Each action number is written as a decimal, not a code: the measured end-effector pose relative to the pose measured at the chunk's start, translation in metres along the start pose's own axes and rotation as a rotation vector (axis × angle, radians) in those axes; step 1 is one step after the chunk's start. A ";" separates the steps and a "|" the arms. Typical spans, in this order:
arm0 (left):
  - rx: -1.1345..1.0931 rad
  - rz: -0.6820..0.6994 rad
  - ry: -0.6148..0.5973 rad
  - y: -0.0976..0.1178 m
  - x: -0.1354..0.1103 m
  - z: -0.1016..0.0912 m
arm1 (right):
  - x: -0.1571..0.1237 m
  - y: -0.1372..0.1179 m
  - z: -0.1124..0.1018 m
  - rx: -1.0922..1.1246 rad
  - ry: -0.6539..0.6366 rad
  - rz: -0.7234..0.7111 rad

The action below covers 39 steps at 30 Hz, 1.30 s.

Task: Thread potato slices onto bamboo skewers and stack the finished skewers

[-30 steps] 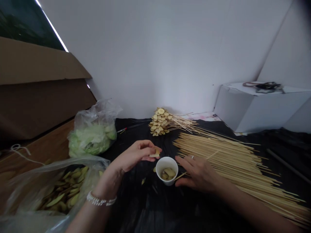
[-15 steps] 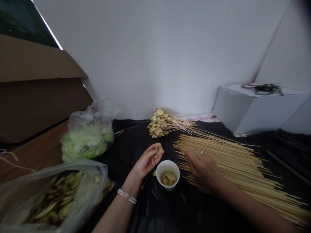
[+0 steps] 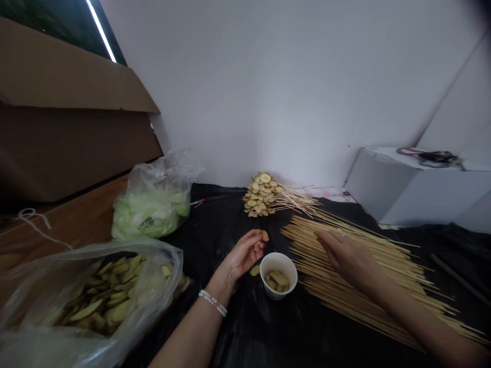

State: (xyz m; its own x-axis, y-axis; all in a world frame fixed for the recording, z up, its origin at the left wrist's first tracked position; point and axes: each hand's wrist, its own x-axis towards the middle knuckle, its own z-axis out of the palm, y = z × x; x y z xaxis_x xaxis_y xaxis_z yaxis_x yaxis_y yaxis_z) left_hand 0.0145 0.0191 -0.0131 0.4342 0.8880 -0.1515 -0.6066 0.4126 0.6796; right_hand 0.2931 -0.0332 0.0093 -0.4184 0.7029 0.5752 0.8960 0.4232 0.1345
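My left hand [image 3: 247, 251] pinches a thin potato slice [image 3: 264, 234] between thumb and fingertips. Just right of it stands a white paper cup [image 3: 279, 263], with several potato slices [image 3: 277, 279] inside. One loose slice [image 3: 254, 271] lies on the black sheet between hand and cup. Over the near-left part of a wide layer of bamboo skewers [image 3: 368, 296] is my right hand [image 3: 342, 254], fingers drawn together and pointing left; what they grip, if anything, is hidden. Behind the cup lies a pile of skewered potato slices [image 3: 261, 194], its sticks pointing right.
At the left, an open plastic bag [image 3: 174, 255] holds many potato slices. Behind it stands a clear bag of pale green leaves [image 3: 151, 209]. A cardboard box [image 3: 76, 143] is at the far left, a white box [image 3: 399, 189] at the right. A white wall closes off the back.
The view has shifted, so most things sit further right. My right hand has lifted slightly off the skewers. My left hand has turned the potato slice and still holds it near the cup.
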 end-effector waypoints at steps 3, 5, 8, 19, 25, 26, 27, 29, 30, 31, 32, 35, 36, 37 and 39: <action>-0.030 -0.007 0.013 0.001 0.001 -0.002 | 0.000 0.007 -0.004 -0.028 -0.032 -0.013; -0.044 -0.007 0.018 0.001 0.001 -0.002 | 0.009 0.003 -0.008 -0.033 -0.005 -0.002; -0.061 0.003 0.034 0.002 0.000 -0.002 | 0.032 -0.018 -0.010 -0.007 0.071 0.006; -0.113 0.021 0.040 0.006 0.000 -0.003 | 0.036 -0.062 0.019 -0.013 0.000 -0.049; -0.142 0.010 0.055 0.005 0.000 -0.001 | 0.035 -0.061 0.017 0.111 -0.016 -0.014; -0.158 0.004 0.049 0.005 0.000 -0.001 | 0.035 -0.062 0.017 0.130 -0.018 -0.013; -0.174 0.000 0.044 0.005 0.000 -0.001 | 0.035 -0.062 0.017 0.145 -0.030 -0.013; -0.191 -0.005 0.049 0.005 0.000 -0.002 | 0.034 -0.063 0.018 0.161 -0.073 -0.012; -0.191 -0.005 0.058 0.006 0.000 -0.002 | 0.034 -0.063 0.018 0.164 -0.099 -0.011; -0.188 -0.005 0.070 0.006 0.001 -0.002 | 0.033 -0.064 0.019 0.165 -0.120 -0.011; -0.183 -0.004 0.081 0.006 0.001 -0.002 | 0.032 -0.065 0.019 0.165 -0.133 -0.012; -0.170 0.003 0.096 0.006 0.002 -0.003 | 0.031 -0.067 0.020 0.167 -0.143 -0.016; -0.165 0.005 0.098 0.005 0.003 -0.003 | 0.031 -0.067 0.021 0.168 -0.145 -0.015; -0.158 0.007 0.101 0.005 0.003 -0.004 | 0.031 -0.068 0.021 0.167 -0.149 -0.014; -0.139 0.012 0.116 0.004 0.004 -0.004 | 0.031 -0.068 0.021 0.166 -0.158 -0.010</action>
State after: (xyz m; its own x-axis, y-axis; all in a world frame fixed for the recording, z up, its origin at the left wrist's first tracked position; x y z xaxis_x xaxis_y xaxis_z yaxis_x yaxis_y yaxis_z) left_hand 0.0110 0.0249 -0.0133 0.3521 0.9070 -0.2312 -0.7009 0.4192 0.5770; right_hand 0.2158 -0.0284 0.0006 -0.4566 0.7737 0.4392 0.8605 0.5094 -0.0027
